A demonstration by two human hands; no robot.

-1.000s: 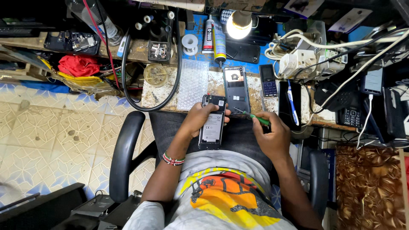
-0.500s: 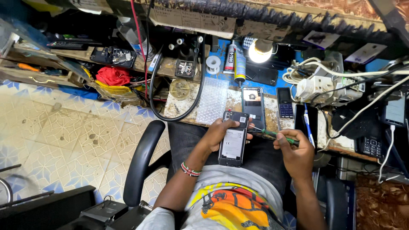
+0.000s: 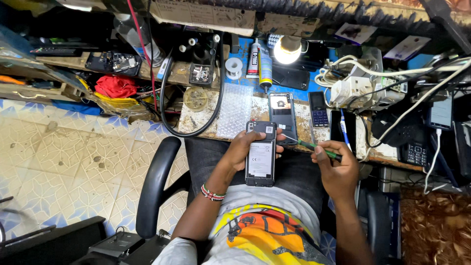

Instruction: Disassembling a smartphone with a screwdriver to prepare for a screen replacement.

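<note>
Left hand [image 3: 244, 149] is gripping the opened phone [image 3: 260, 154] over the lap, just off the workbench [image 3: 206, 120] front edge; right hand [image 3: 337, 167] is pinching a screwdriver [image 3: 314, 146] at its top. Back cover [image 3: 282, 115] already off; reassembly outstanding.

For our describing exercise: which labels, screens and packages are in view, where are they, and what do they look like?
Opened phone: in left hand, black, white battery label.
Keypad phone: on bench, dark screen.
Glue tubes: beside lamp, white and blue.
Charging phone: far right, pale screen.

Opened phone [image 3: 260, 156], green-handled screwdriver [image 3: 314, 146]
</note>
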